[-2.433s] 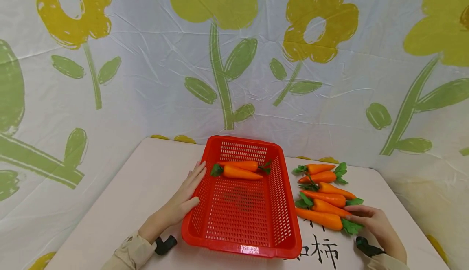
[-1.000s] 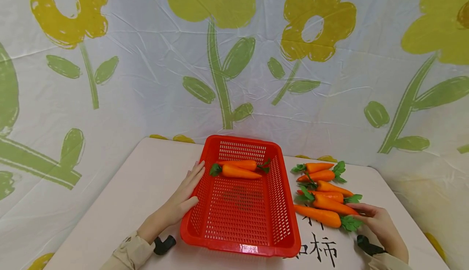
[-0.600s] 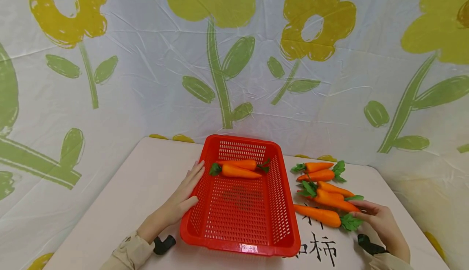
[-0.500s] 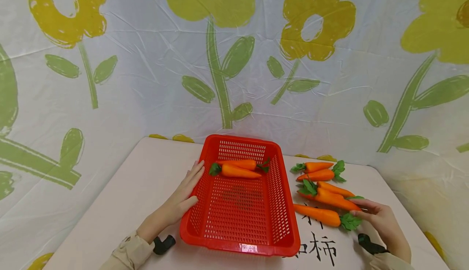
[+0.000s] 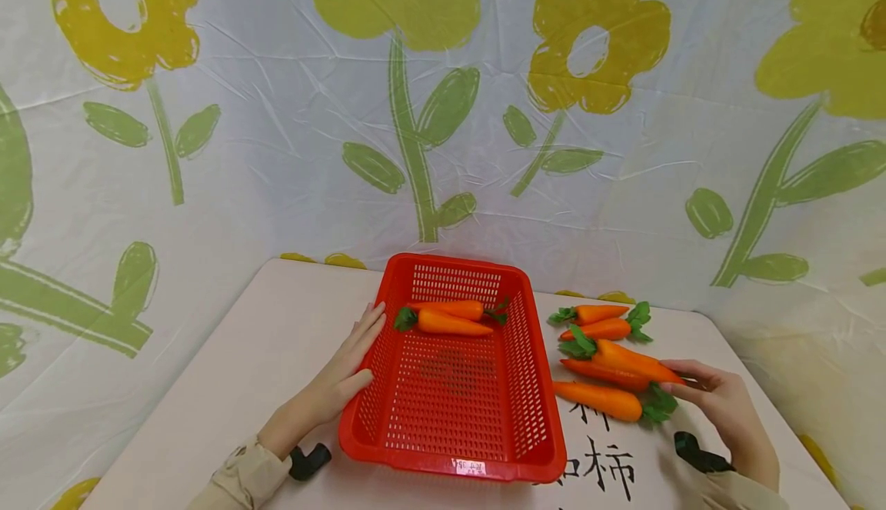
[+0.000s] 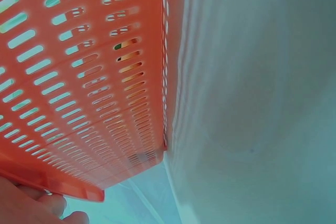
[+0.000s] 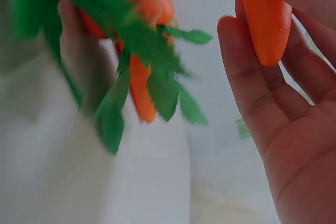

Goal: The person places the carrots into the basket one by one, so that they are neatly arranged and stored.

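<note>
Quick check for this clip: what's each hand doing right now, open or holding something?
Left hand: open, resting against the red basket.
Right hand: closed, pinching a carrot near its tip.

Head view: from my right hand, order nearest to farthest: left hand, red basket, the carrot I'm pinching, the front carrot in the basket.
From your right hand:
1. Pinched carrot: held by its tip.
2. Red basket: to the left, right rim closest.
3. Front carrot: inside the basket, farther left.
4. Left hand: against the basket's left side.
</note>
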`<action>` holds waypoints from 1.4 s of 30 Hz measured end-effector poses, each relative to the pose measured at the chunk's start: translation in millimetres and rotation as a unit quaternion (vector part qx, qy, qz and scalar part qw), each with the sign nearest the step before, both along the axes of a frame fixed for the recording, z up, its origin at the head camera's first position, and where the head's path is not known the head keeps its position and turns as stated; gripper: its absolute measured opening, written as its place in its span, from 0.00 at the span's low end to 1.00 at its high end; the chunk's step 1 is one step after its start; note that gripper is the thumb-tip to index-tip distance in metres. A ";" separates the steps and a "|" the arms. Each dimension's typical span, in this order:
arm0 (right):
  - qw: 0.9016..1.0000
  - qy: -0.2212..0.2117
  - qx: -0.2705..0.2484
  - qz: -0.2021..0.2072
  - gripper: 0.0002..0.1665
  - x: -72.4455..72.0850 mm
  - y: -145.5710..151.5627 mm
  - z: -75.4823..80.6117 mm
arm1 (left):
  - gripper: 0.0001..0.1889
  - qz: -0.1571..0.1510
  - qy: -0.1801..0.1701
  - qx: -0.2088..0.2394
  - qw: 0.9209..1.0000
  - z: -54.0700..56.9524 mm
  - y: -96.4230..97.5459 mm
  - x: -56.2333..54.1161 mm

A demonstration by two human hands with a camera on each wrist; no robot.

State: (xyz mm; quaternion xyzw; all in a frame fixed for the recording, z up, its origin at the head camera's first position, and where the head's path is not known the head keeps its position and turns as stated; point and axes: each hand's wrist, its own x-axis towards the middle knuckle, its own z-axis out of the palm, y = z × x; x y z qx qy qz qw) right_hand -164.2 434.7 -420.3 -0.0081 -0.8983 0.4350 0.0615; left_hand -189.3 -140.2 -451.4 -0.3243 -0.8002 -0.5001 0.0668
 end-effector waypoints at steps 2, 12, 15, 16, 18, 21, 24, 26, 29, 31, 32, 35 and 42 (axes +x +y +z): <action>1.000 0.008 -0.005 0.008 0.25 -1.7 -3.9 3.8 | 0.41 0.001 0.002 0.000 1.000 0.5 -0.1 0.3; 0.997 0.060 -0.017 0.046 0.21 -5.3 -24.8 21.3 | 0.41 0.001 0.011 -0.001 1.000 1.3 -0.2 1.6; 0.996 0.074 -0.021 0.055 0.20 -6.1 -30.1 26.3 | 0.41 0.001 0.009 -0.001 1.000 1.2 -0.3 1.8; 0.995 0.078 -0.022 0.056 0.20 -6.3 -31.8 28.1 | 0.41 0.000 0.009 -0.001 1.000 1.2 -0.3 1.8; 0.995 0.083 -0.024 0.056 0.20 -6.7 -35.8 31.5 | 0.41 0.000 0.007 -0.001 1.000 0.9 -0.5 1.8; 0.994 0.093 -0.015 0.058 0.20 -7.2 -42.3 35.9 | 0.42 -0.003 0.011 0.000 1.000 0.8 -0.8 1.7; 0.993 0.100 0.002 0.061 0.21 -8.1 -49.6 40.3 | 0.43 -0.004 0.013 0.000 1.000 0.5 -1.0 1.0; 0.992 0.105 0.017 0.063 0.20 -8.6 -54.4 43.1 | 0.43 -0.004 0.014 0.000 1.000 0.5 -1.0 0.7; 0.991 0.113 0.027 0.066 0.19 -8.5 -62.6 46.7 | 0.42 -0.003 0.012 0.001 1.000 0.4 -1.0 0.5; 0.989 0.123 0.034 0.073 0.18 -8.2 -68.4 48.9 | 0.42 -0.003 0.010 0.001 1.000 0.5 -0.9 0.4; 0.988 0.127 0.034 0.076 0.18 -7.9 -71.5 49.9 | 0.41 -0.003 0.010 0.002 1.000 0.5 -0.9 0.4; 0.987 0.131 0.035 0.084 0.18 -7.7 -80.1 53.9 | 0.41 -0.003 0.007 0.002 1.000 0.9 -0.6 0.3; 0.990 0.115 0.028 0.069 0.19 -6.0 -98.2 65.1 | 0.42 -0.003 0.005 0.003 1.000 0.1 -0.5 0.0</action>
